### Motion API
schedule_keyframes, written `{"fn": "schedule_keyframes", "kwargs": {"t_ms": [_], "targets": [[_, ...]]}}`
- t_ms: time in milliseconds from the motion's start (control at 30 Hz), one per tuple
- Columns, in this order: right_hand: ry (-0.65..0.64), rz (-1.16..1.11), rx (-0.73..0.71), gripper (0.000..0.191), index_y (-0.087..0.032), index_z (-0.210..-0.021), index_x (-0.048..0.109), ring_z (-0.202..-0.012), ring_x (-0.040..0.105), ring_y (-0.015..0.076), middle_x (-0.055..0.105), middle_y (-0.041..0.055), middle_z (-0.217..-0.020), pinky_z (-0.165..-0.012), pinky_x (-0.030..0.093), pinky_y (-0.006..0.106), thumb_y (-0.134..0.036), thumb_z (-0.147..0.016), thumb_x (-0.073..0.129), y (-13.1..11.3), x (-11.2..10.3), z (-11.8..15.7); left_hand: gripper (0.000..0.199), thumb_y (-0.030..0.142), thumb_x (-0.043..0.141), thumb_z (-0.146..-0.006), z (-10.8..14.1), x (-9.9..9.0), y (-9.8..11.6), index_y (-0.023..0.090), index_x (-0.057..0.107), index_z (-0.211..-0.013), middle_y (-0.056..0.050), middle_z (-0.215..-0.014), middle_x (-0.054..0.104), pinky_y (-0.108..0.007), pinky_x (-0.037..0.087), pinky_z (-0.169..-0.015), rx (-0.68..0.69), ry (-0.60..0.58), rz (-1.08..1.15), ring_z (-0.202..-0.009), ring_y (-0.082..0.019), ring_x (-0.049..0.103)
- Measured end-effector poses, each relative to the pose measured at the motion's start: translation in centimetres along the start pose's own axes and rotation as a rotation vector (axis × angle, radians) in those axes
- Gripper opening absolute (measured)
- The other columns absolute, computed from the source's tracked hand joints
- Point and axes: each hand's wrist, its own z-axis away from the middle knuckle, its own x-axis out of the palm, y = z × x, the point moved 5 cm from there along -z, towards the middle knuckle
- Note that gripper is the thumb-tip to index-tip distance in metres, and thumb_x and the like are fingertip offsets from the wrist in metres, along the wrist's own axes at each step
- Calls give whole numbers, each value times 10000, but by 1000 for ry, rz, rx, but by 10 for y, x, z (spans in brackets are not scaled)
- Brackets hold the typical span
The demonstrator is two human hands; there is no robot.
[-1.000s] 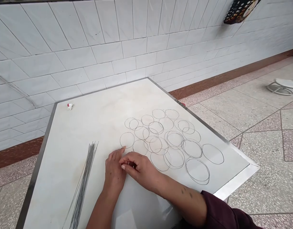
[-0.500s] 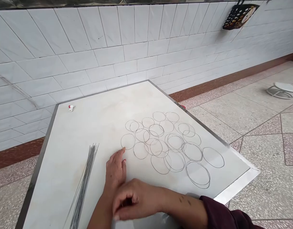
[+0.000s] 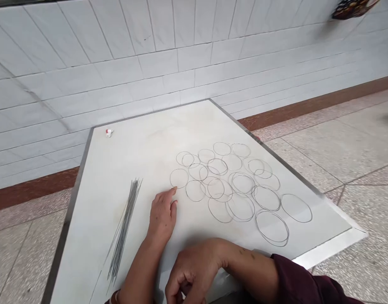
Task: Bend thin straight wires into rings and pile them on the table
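My left hand (image 3: pixel 163 211) rests on the white tabletop with its fingers stretched out. Its index fingertip meets the near edge of a thin wire ring (image 3: pixel 179 178). To its right, several more wire rings (image 3: pixel 272 228) lie spread and overlapping. A bundle of straight thin wires (image 3: pixel 124 230) lies to the left of my left forearm, a few strands apart from the rest. My right hand (image 3: pixel 194 270) is closer to my body, its fingers curled toward the thumb. Whatever is inside that curl, if anything, is hidden.
The white table (image 3: pixel 143 143) has a grey edge strip and stands against a white tiled wall (image 3: pixel 168 63). A small red and white object (image 3: pixel 109 133) sits in its far left corner. A patterned bag (image 3: pixel 352 9) hangs on the wall, upper right. Speckled floor lies on both sides.
My right hand has come down toward my body, away from my left wrist, which it overlapped before. My left hand keeps its place at the ring. The camera view has shifted.
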Motion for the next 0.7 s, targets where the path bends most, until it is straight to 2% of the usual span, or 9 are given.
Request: {"fn": "schedule_keyframes", "kwargs": {"t_ms": [100, 200, 300, 333, 367, 467, 567, 700], "targets": [[40, 83, 56, 302, -204, -928, 669, -570, 623, 42, 652, -71, -817, -664, 491, 148, -434, -777, 791, 8, 0, -3, 363, 163, 450, -929, 10, -4, 1, 235, 632, -1234, -51, -1061, 744, -395, 529, -898, -54, 12, -16, -987, -208, 669], [130, 84, 73, 257, -193, -924, 649, -559, 622, 48, 634, -73, -758, -629, 468, 151, -387, -808, 771, 16, -3, -6, 338, 183, 484, -915, 31, -23, -4, 251, 652, -1200, -34, -1025, 743, -355, 543, -835, -157, 73, -63, -914, -193, 681], [169, 73, 58, 219, -188, -951, 638, -566, 621, 53, 627, -67, -750, -594, 444, 152, -353, -843, 731, 22, -3, -10, 356, 226, 475, -925, 62, -61, -19, 213, 615, -1253, -70, -1051, 734, -382, 531, -831, -324, 205, -147, -935, -224, 675], [173, 73, 61, 213, -188, -961, 637, -573, 623, 57, 629, -62, -755, -579, 438, 153, -353, -853, 716, 23, -3, -10, 372, 225, 471, -922, 74, -76, -27, 194, 601, -1269, -80, -1049, 733, -387, 526, -821, -414, 266, -193, -939, -235, 674], [175, 75, 66, 214, -189, -970, 638, -580, 626, 62, 633, -57, -759, -565, 434, 154, -356, -856, 708, 24, -2, -11, 370, 241, 490, -910, 86, -92, -37, 221, 600, -1263, -50, -1032, 739, -368, 522, -809, -574, 313, -268, -924, -225, 678], [181, 79, 88, 213, -190, -984, 636, -599, 630, 77, 644, -45, -772, -534, 435, 157, -353, -859, 692, 24, -1, -11, 416, 257, 527, -886, 107, -122, -56, 196, 571, -1295, -58, -1015, 749, -387, 502, -776, -712, 322, -342, -896, -253, 685], [192, 85, 97, 189, -190, -984, 632, -594, 623, 77, 645, -46, -764, -529, 436, 159, -324, -860, 683, 21, -1, -9, 447, 242, 530, -873, 112, -132, -70, 186, 545, -1315, -49, -988, 763, -375, 490, -741, -771, 294, -369, -865, -255, 689], [203, 106, 97, 184, -185, -989, 634, -598, 622, 80, 647, -42, -745, -534, 433, 161, -316, -866, 674, 20, -1, -8, 452, 268, 526, -883, 105, -129, -79, 198, 528, -1329, -36, -1001, 768, -351, 484, -746, -790, 267, -384, -895, -245, 690]]}}
